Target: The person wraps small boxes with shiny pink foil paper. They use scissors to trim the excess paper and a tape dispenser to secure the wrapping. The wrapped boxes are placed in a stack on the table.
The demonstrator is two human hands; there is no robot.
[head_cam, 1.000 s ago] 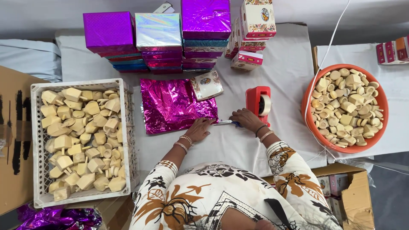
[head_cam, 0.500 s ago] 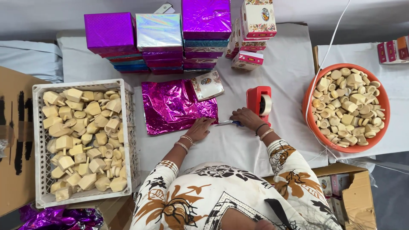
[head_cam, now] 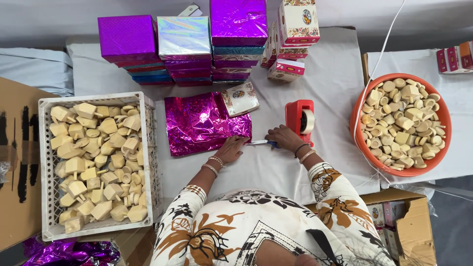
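A sheet of shiny magenta foil paper (head_cam: pixel 204 123) lies flat on the white cloth in front of me. My left hand (head_cam: pixel 230 149) rests palm down at the foil's near right corner, fingers spread. My right hand (head_cam: pixel 285 138) is closed around blue-handled scissors (head_cam: pixel 260 143), whose blades point left toward the foil's edge. A small patterned box (head_cam: pixel 240 98) sits on the foil's far right corner.
A red tape dispenser (head_cam: pixel 299 116) stands just beyond my right hand. A white crate (head_cam: pixel 46 162) of pale wooden pieces is at left, an orange tub (head_cam: pixel 357 143) of similar pieces at right. Stacks of foil-wrapped boxes (head_cam: pixel 185 47) and patterned cartons (head_cam: pixel 293 37) line the back.
Both hands stay nearly in place at the foil's near right corner. The view has shifted very slightly.
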